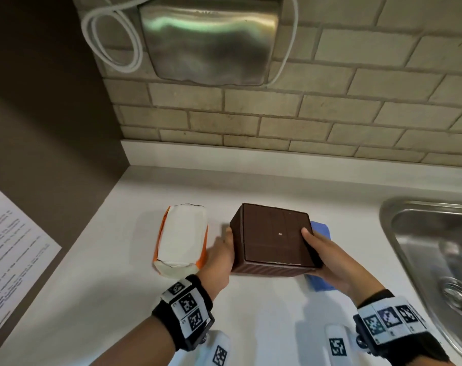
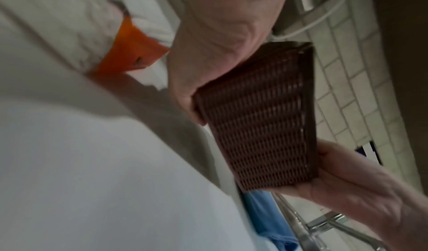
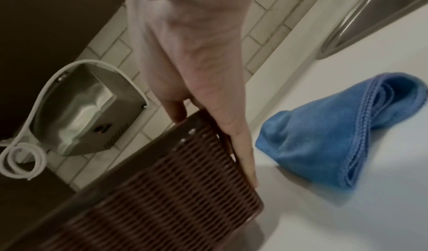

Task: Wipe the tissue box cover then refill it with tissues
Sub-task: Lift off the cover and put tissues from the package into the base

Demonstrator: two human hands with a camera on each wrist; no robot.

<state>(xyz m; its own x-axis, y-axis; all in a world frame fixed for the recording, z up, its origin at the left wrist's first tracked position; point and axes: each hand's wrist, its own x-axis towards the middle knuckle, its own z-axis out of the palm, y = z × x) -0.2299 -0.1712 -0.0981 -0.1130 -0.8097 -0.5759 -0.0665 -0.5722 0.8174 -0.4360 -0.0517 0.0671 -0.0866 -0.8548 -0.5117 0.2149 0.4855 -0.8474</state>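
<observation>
Holding the brown tissue box cover [image 1: 273,240] between them, both hands grip its sides just above the white worktop [image 1: 251,307]. The left hand [image 1: 219,256] presses the left side, and the right hand [image 1: 327,260] has its thumb on the flat face that points up. That face is closed, so I cannot tell what is inside. A pack of tissues [image 1: 181,239] in white and orange wrap lies just left. A blue cloth [image 1: 320,282] lies under the right hand. A metal sink [image 1: 433,249] sits further right.

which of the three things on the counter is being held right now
The brown tissue box cover, gripped between left hand and right hand; tissue pack and blue cloth lie untouched.
</observation>
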